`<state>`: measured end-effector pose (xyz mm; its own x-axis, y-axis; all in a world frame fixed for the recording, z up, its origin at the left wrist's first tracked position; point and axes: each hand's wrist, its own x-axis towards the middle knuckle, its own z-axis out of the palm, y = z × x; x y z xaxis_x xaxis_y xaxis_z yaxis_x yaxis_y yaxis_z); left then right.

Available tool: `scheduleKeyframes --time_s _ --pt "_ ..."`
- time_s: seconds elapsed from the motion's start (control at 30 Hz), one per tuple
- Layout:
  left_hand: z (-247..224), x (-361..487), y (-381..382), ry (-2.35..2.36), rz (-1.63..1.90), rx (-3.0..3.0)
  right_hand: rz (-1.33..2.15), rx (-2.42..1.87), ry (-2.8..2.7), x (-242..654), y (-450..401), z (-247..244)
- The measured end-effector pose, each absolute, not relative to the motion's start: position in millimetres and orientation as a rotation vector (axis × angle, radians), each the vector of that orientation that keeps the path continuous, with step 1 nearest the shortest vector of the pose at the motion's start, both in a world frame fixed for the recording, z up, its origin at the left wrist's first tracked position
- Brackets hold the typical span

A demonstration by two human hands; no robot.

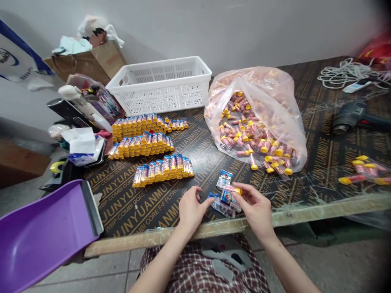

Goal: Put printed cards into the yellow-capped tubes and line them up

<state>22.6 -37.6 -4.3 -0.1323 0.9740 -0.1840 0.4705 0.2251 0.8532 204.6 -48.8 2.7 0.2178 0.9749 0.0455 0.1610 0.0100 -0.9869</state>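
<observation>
Tube [228,189] pinched in right fingers [245,190], left fingers [193,190] parted, blue wrappers [226,197] partly hidden

Three tube stacks [163,169], one bag [270,110], one basket [165,97].

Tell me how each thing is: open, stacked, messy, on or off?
Plastic bag: open, yellow-capped tubes inside.
Labelled tubes: stacked in three groups.
Tube in right hand: yellow cap on.
Left hand: partly open.
Blue wrappers: loosely piled.
White basket: upright, open-topped.
White cord: loosely bundled.
Heat gun: lying down; can't tell if it's on.
Paper bag: things poking out its top.
</observation>
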Motion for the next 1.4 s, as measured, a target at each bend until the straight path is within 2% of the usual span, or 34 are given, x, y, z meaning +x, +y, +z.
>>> scheduleKeyframes --time_s 0.1,0.17,0.33,0.47,0.6,0.93,1.23,1.4 --pt "-7 28 -37 1.825 0.578 1.636 0.951 -1.401 -1.153 207 -51 2" --pt "-10 32 -37 1.812 0.553 1.649 0.957 -1.406 -1.138 209 -52 0" --pt "-14 32 -38 1.645 0.817 1.402 0.946 -1.423 -1.093 213 -57 -3" --pt "-11 26 -36 1.384 1.098 0.814 0.93 -1.356 -1.076 211 -60 2" --pt "-3 17 -30 1.23 1.172 0.47 0.884 -1.259 -1.201 202 -65 10" --pt "4 6 -26 1.244 1.262 0.301 0.834 -1.194 -1.368 190 -71 6" --pt "3 3 -28 1.311 1.294 0.256 0.593 -1.186 -1.569 185 -74 8" --pt "4 2 -29 1.313 1.293 0.26 0.577 -1.167 -1.6 181 -74 10"
